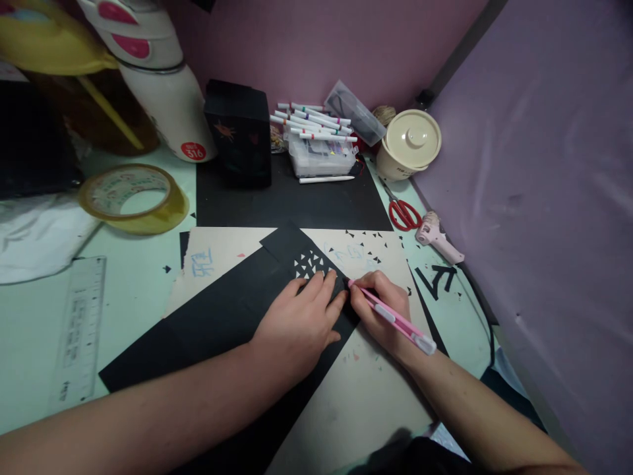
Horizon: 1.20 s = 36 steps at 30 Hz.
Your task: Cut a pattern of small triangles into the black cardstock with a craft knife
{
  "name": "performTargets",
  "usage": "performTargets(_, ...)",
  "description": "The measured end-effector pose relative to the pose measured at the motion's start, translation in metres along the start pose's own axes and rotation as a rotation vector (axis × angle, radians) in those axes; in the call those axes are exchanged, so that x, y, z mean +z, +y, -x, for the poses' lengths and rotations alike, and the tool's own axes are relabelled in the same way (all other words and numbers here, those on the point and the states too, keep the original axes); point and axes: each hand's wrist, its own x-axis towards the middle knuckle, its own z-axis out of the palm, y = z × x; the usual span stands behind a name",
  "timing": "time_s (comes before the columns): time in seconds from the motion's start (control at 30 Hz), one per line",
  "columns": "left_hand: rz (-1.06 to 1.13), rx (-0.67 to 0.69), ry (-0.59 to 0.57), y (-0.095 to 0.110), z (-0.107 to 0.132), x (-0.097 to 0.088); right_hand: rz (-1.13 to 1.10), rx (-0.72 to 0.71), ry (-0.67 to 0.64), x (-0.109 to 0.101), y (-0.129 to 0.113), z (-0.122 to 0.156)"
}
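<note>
A long sheet of black paper (217, 316) lies slantwise over a pale board (341, 409). Several small triangular holes show the pale board through the paper near its upper end. My left hand (301, 316) presses flat on the paper just below the holes, fingers spread. In my right hand (383, 303) is a pink craft knife (395, 320), held like a pen. Its tip meets the paper's right edge close to my left fingertips; the blade itself is too small to make out. Tiny black paper triangles (373, 247) lie scattered on the board's upper right.
At the right are red-handled scissors (404, 214), a pink glue gun (439, 239) and black paper strips (436, 280). White markers (316, 122) lie on a clear box behind. A tape roll (133, 198) and a clear ruler (79, 330) are at the left.
</note>
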Motion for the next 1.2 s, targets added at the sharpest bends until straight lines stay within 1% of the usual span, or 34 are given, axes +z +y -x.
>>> performTargets(0.43, -0.001, -0.001, 0.005, 0.0, -0.0002, 0.0017, 0.011, -0.02, -0.015, -0.0003, -0.0014, -0.001)
performTargets(0.67, 0.009, -0.002, -0.005, 0.0002, -0.0009, 0.0013, 0.044, -0.121, -0.046, 0.0012, 0.0014, -0.0007)
performTargets(0.9, 0.019, -0.005, -0.028, 0.0, -0.0015, -0.0008, 0.043, -0.134, -0.077, 0.0006, 0.0003, -0.0011)
performTargets(1.2, 0.005, 0.001, 0.016, -0.0003, -0.0009, 0.0021, 0.008, -0.143, -0.076, 0.0003, 0.0031, 0.0007)
